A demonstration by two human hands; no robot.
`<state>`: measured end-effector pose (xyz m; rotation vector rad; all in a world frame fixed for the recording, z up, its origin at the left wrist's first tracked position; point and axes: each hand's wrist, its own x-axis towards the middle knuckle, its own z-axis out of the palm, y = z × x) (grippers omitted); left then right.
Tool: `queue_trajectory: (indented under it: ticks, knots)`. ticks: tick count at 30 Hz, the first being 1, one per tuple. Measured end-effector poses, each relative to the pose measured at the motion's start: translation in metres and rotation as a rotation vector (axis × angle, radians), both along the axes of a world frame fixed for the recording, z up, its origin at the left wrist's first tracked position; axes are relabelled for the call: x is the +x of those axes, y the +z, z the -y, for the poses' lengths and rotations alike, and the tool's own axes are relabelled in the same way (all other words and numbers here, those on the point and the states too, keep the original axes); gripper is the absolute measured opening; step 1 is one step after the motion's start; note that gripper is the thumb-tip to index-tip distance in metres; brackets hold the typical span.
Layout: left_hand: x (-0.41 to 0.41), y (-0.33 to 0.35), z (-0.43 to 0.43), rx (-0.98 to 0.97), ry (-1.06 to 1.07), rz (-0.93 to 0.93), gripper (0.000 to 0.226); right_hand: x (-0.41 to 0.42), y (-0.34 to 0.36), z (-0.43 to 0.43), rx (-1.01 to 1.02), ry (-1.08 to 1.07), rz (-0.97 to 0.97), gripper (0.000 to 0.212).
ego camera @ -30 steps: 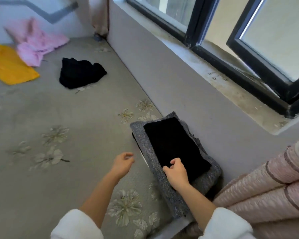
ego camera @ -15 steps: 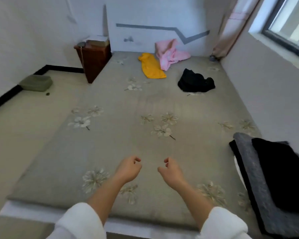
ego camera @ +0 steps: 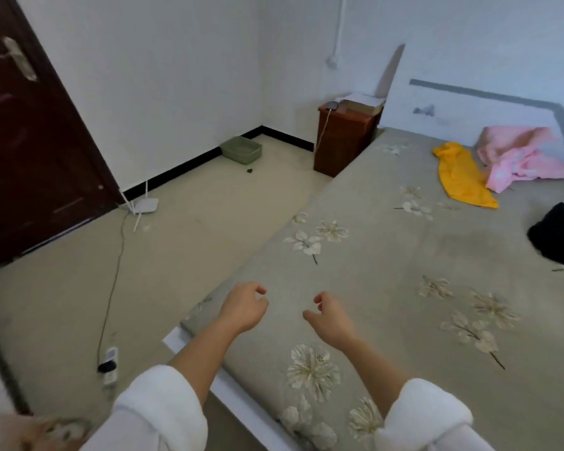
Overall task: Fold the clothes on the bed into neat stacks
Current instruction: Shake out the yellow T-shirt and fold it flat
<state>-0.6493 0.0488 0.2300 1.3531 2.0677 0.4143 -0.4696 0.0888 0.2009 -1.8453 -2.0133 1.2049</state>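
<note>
**Inspector:** What was recorded of the hands?

**Recorder:** The left hand (ego camera: 243, 309) and the right hand (ego camera: 331, 322) were found held side by side above the near corner of the bed (ego camera: 388, 288), apart from each other. The fingers of both were loosely curled. Nothing was gripped in either, and the floral cover was not touched. White sleeves (ego camera: 157, 405) were noted on both forearms.

**Inspector:** Where were the clothes found?

**Recorder:** Three garments were noted on the bed, all well beyond the hands and to their right. A yellow garment (ego camera: 459, 175) was laid out flat far ahead of the right hand. A pink garment (ego camera: 528, 157) was bunched just beside it, further right, near the wall at the head of the bed. Whether the two touched could not be settled. A black garment (ego camera: 559, 237) was crumpled nearer than those two, far to the right of the right hand, and was cut off by the frame edge. All three were found unfolded.

**Inspector:** What else was entered?

**Recorder:** A brown nightstand (ego camera: 345, 138) was noted far ahead of the hands, against the bed's side. On the floor left of the left hand, a white router (ego camera: 145, 206) and a power strip (ego camera: 109, 362) were recorded, the strip near the left sleeve. A green tray (ego camera: 241, 150) was seen further off by the wall, and a dark door (ego camera: 23, 141) at the far left.
</note>
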Motion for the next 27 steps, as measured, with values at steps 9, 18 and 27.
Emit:
queue_trajectory:
  ticks: [9, 18, 27]
  knots:
    - [-0.153, 0.007, -0.064, 0.009, 0.132, -0.085, 0.035, -0.159, 0.008, -0.085, -0.041, 0.165, 0.045, 0.05]
    - [-0.364, 0.01, -0.156, 0.033, -0.061, -0.26, 0.038, -0.346, 0.019, -0.197, 0.044, 0.149, 0.189, 0.054]
    - [-0.503, 0.033, -0.258, 0.008, -0.276, -0.348, 0.041, -0.45, 0.043, -0.276, 0.106, 0.07, 0.411, 0.055]
